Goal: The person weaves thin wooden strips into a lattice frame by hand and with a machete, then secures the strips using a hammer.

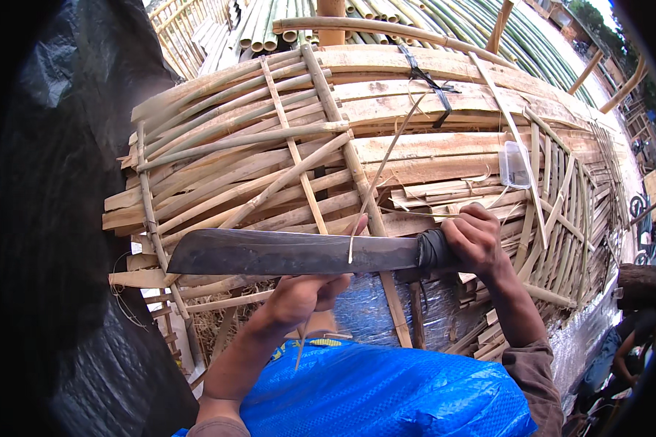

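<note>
A machete (pixel 291 253) with a wide dark blade lies level across the middle of the view, its tip to the left. My right hand (pixel 476 237) is closed round its handle (pixel 436 250), which is wrapped in black. My left hand (pixel 306 295) is closed under the blade, partly hidden by it, with one finger showing above the upper edge. A thin bamboo strip (pixel 386 160) rises from the blade toward the upper right; its lower end crosses the blade face. Below my left hand a thin strip end (pixel 302 346) sticks out. A blue woven plastic sheet (pixel 386 393) covers my lap.
Ahead lie stacked wooden planks (pixel 415 146) and a slatted bamboo frame (pixel 270 131). A clear plastic container (pixel 515 165) sits on the planks at right, by another slatted panel (pixel 561 211). Black sheeting (pixel 73 218) hangs at left. Green bamboo poles (pixel 444 29) lie behind. A person (pixel 623 357) is at lower right.
</note>
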Motion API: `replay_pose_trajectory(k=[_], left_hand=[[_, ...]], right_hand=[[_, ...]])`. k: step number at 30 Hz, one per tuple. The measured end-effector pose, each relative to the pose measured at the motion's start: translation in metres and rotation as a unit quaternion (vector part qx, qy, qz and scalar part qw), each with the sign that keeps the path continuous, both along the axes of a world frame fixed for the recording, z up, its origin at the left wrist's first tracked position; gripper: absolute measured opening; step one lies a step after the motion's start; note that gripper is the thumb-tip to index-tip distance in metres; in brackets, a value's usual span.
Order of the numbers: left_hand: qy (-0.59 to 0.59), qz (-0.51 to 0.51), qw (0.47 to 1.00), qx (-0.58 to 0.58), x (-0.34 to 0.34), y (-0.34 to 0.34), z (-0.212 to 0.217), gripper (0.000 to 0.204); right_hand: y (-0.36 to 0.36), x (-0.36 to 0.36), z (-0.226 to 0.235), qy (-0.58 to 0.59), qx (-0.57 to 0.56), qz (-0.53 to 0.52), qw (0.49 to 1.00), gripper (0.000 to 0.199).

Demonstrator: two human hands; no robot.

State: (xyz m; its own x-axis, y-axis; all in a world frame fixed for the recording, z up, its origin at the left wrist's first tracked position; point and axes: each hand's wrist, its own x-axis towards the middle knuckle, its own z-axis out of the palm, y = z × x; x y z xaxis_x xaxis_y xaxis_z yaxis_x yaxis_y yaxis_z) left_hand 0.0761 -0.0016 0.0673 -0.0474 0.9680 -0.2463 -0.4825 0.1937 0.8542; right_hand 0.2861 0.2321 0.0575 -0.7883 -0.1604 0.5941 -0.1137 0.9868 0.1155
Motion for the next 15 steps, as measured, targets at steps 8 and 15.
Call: replay_pose_trajectory(k=[8, 15], left_hand=[[-0.082, 0.066, 0.992, -0.065, -0.001, -0.004, -0.001, 0.056], [-0.205, 0.068, 0.976, -0.028, -0.008, -0.007, -0.016, 0.056]], right_hand=[[0.002, 0.006, 0.003, 0.009, -0.016, -0.011, 1.0, 0.032], [0.011, 0.009, 0.002, 0.003, 0.013, -0.038, 0.999, 0.039]])
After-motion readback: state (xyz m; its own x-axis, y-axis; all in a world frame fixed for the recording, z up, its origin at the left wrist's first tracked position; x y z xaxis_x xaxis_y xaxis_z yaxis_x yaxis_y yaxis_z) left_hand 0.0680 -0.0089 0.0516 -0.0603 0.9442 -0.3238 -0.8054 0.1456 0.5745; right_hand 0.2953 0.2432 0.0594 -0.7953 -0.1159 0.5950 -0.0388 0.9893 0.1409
